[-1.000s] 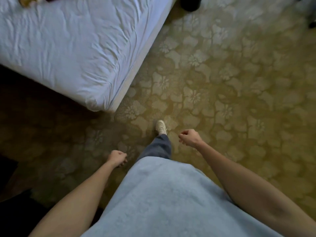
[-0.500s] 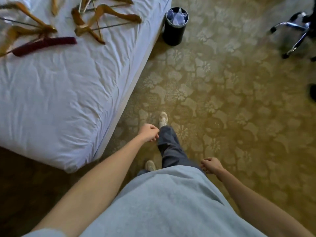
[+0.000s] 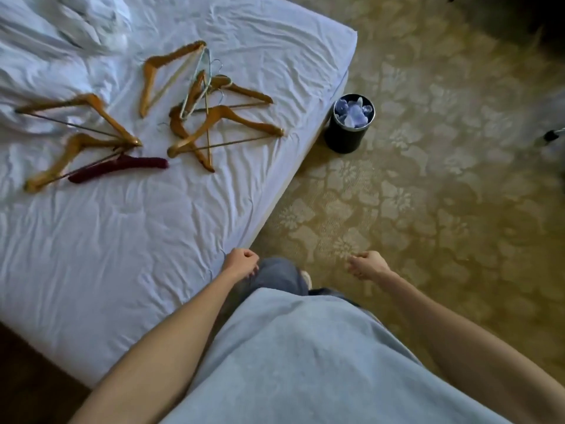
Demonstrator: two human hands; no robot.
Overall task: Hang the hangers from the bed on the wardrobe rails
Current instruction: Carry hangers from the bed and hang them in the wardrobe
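Several wooden hangers lie on the white bed (image 3: 137, 240): a tangled pile (image 3: 226, 117) nearer the bed's right edge, one more (image 3: 159, 75) behind it, and two (image 3: 101, 114) further left. A dark red padded hanger (image 3: 122, 166) lies in front of the left pair. My left hand (image 3: 241, 264) hangs at the bed's near edge, fingers loosely curled, holding nothing. My right hand (image 3: 368, 266) hangs over the carpet, also loosely curled and holding nothing. Both hands are well short of the hangers. No wardrobe or rail is in view.
A black waste bin (image 3: 350, 123) with crumpled paper stands on the patterned carpet (image 3: 428, 194) beside the bed's right corner. Crumpled bedding (image 3: 61, 26) lies at the bed's far left. A metal chair base (image 3: 553, 134) shows at the right edge.
The view has swung up and along the bed as I walk, bringing the hangers and bin closer to me. My arms swing; both hands stay empty.
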